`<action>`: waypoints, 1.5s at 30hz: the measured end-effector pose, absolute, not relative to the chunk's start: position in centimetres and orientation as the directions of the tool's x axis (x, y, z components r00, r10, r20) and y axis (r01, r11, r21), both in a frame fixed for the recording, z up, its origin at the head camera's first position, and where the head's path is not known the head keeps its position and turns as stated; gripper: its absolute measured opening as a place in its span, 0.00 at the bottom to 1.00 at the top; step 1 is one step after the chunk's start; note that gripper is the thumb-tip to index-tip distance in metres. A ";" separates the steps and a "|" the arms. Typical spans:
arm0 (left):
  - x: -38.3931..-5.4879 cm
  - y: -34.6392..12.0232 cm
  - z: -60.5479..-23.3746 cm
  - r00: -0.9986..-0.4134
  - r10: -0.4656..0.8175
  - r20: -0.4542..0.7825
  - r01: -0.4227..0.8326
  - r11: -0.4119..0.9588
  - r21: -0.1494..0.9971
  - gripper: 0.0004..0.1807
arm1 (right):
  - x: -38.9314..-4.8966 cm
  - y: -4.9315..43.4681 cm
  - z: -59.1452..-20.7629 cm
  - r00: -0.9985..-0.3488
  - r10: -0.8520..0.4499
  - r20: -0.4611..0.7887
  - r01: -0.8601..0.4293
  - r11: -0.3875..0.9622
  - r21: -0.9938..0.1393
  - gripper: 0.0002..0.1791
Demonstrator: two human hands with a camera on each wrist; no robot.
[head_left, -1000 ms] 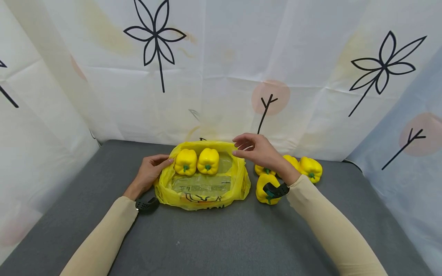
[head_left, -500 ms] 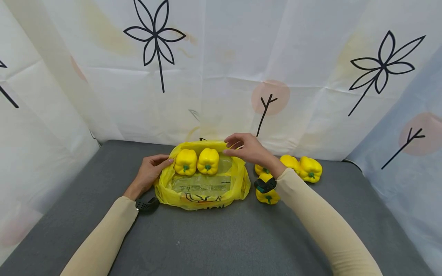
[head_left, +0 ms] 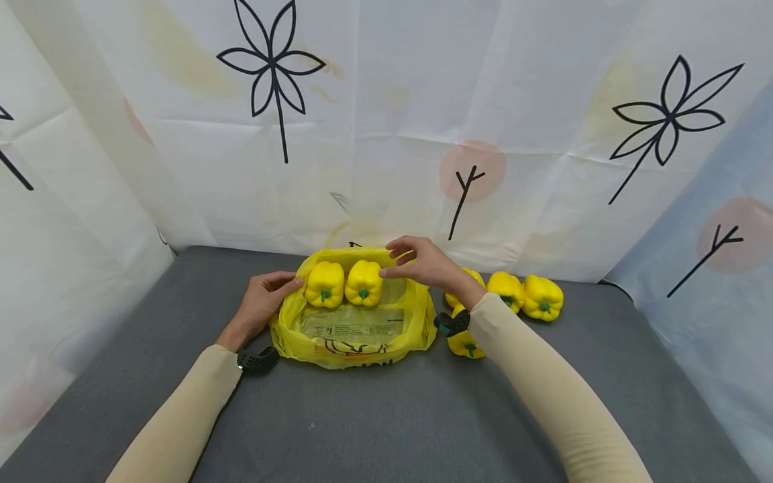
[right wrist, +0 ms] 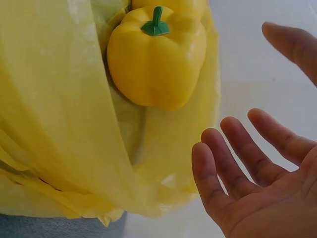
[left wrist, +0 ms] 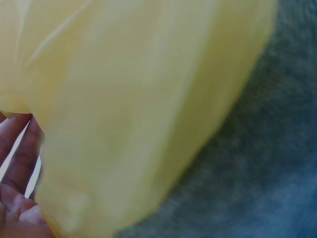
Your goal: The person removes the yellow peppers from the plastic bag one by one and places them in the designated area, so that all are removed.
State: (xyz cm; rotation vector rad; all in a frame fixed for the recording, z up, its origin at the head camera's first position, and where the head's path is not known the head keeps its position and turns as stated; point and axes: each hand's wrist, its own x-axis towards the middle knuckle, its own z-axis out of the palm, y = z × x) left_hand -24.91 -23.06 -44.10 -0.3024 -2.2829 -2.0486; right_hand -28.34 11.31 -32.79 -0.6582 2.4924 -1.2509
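A yellow plastic bag [head_left: 417, 322] lies with its mouth spread wide. Two yellow bell peppers with green stems, a left one [head_left: 325, 285] and a right one [head_left: 364, 283], sit side by side inside it. My left hand [head_left: 258, 303] pinches the bag's left rim; in the left wrist view the film [left wrist: 114, 124] covers part of its fingers [left wrist: 22, 166]. My right hand [head_left: 424, 264] is over the bag's far right side, holding nothing. The right wrist view shows its fingers spread apart, beside the right pepper [right wrist: 156, 62].
Several more yellow peppers lie right of the bag, among them a far right one [head_left: 543, 297], a middle one [head_left: 506, 290] and a near one [head_left: 465, 345] partly behind my right wrist. A grey table [head_left: 338, 429] carries everything. Patterned white cloth [head_left: 386, 134] hangs behind.
My right hand has moved left over the bag, toward the right pepper inside it. My left hand has stayed at the left rim, and the peppers have not moved.
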 end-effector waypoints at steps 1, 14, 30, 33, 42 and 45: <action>-24.9 -23.1 -44.1 -0.979 0.106 0.174 0.184 0.097 0.978 0.21 | -28.4 11.3 -32.9 -0.858 -0.511 -0.049 -0.264 0.521 -0.811 0.37; -24.8 -23.1 -44.1 -0.978 0.119 0.173 0.184 0.093 0.978 0.24 | -28.7 10.5 -33.5 -0.819 -0.563 -0.113 -0.245 0.521 -0.818 0.45; -24.8 -23.0 -44.0 -0.978 0.118 0.171 0.182 0.088 0.979 0.23 | -29.4 9.1 -34.1 -0.822 -0.557 -0.121 -0.232 0.520 -0.822 0.46; -24.8 -23.0 -44.0 -0.978 0.122 0.168 0.179 0.087 0.980 0.23 | -29.6 9.0 -34.3 -0.824 -0.552 -0.124 -0.222 0.518 -0.826 0.47; -24.8 -23.1 -44.0 -0.977 0.125 0.175 0.185 0.077 0.980 0.23 | -30.1 8.8 -35.0 -0.836 -0.530 -0.142 -0.193 0.527 -0.828 0.48; -24.9 -23.1 -44.0 -0.978 0.121 0.172 0.182 0.082 0.980 0.23 | -30.2 8.8 -35.2 -0.838 -0.526 -0.143 -0.193 0.532 -0.825 0.49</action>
